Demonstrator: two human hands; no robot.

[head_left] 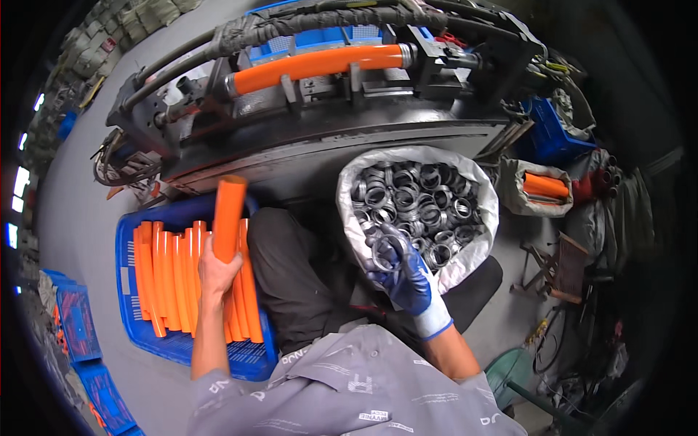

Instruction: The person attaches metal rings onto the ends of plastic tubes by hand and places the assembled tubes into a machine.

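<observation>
My bare left hand is closed round the lower part of an orange tube, held upright above a blue plastic basket. More orange tubes stand side by side in that basket. On my right hand is a blue-and-white glove, and its fingers grip a grey metal ring at the near edge of a white sack. Many similar metal rings fill the sack. Ahead, a machine carries another orange tube with a metal ring on each end.
At the right, a smaller sack holds orange tubes beside a blue crate. A small wooden-topped stool stands below them. Stacked blue baskets are at the far left. A green round object lies at the lower right.
</observation>
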